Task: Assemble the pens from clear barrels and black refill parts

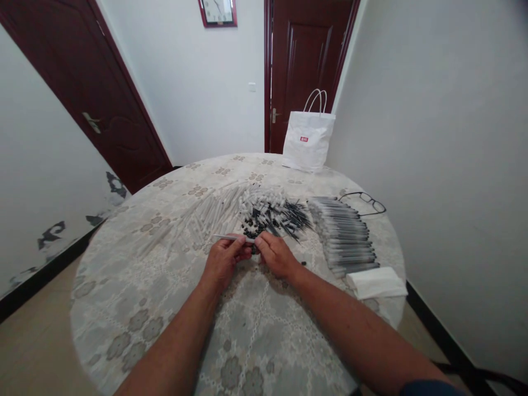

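A pale, slim pen barrel (225, 236) lies roughly level between my two hands. My left hand (226, 257) is closed around its middle, and the tip sticks out to the left. At the right end, the fingers of my right hand (275, 254) pinch together; whether they grip the barrel itself or a small part on it is hidden. Just beyond my fingertips are small black plugs (248, 226). Behind these sit a heap of short white caps (260, 197) and a spread of thin black refills (295, 215). Many clear empty barrels (206, 214) lie to the left.
Assembled-looking pens (348, 236) are stacked in a row at the right. Beside them are black-framed glasses (367, 202) and a folded white tissue (377, 282). A white paper bag (308, 140) stands at the back of the round, cloth-covered table (140, 324). One black piece (303, 263) lies near my right wrist.
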`<state>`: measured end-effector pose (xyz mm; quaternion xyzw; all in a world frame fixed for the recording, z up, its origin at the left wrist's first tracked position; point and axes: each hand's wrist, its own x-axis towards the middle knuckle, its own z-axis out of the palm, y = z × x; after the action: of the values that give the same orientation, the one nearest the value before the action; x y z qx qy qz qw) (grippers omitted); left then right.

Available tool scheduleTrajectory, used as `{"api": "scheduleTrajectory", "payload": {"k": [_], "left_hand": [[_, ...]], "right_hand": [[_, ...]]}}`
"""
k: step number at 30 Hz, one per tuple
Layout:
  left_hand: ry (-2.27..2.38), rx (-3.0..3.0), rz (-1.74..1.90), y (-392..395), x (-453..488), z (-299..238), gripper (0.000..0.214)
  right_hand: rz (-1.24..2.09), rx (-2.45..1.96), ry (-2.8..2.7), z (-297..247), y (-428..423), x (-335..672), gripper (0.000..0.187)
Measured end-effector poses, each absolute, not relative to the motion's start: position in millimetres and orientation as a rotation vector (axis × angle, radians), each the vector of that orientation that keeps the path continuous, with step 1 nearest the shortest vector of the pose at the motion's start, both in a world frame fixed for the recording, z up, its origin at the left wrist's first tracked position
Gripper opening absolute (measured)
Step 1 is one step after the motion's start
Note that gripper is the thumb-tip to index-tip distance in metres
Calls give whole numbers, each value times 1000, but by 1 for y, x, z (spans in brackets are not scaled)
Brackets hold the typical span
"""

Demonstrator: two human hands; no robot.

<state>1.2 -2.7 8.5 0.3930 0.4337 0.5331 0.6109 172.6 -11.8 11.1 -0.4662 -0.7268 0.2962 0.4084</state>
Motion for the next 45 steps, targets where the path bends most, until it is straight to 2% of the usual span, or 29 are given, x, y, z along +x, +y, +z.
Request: {"api": "scheduleTrajectory", "payload": {"k": [2, 4, 7, 11, 15, 22, 24, 28, 31, 35, 40, 45], "left_hand": [[1027, 924, 1238, -3, 2, 9, 35], [1044, 937, 1238, -4, 2, 10, 34], [1041, 951, 1246, -5, 2, 12, 34], [1099, 1056, 1215, -7, 7, 19, 38], [1177, 1248, 1138, -7, 21, 32, 40], [1278, 1647, 1122, 9, 52, 33, 15], [1304, 1882, 1098, 17, 62, 27, 11], [1405, 2367, 816, 32, 83, 19, 26], [1469, 2570, 565, 37, 97, 16, 28], [1563, 2633, 356, 38, 107, 13, 24], [1574, 2665, 306, 39, 111, 14, 18], [1542, 2644, 307, 38, 110, 14, 22]], "right_hand": [[525, -1173, -1925, 13, -11, 174, 26], [403, -1166, -2002, 14, -11, 176, 26], [372, -1162, -2067, 14, -11, 177, 31], [307, -1136, -2043, 17, -11, 181, 18], [169, -1136, -2036, 26, -4, 201, 18], [-161, -1397, -1599, 40, 16, 264, 28], [-201, -1423, -1564, 42, 19, 274, 28], [-257, -1451, -1536, 44, 18, 280, 28], [-273, -1458, -1552, 45, 18, 280, 27], [-271, -1453, -1583, 42, 20, 280, 26], [-284, -1463, -1614, 38, 23, 279, 26], [-276, -1471, -1617, 34, 24, 278, 25]]}}
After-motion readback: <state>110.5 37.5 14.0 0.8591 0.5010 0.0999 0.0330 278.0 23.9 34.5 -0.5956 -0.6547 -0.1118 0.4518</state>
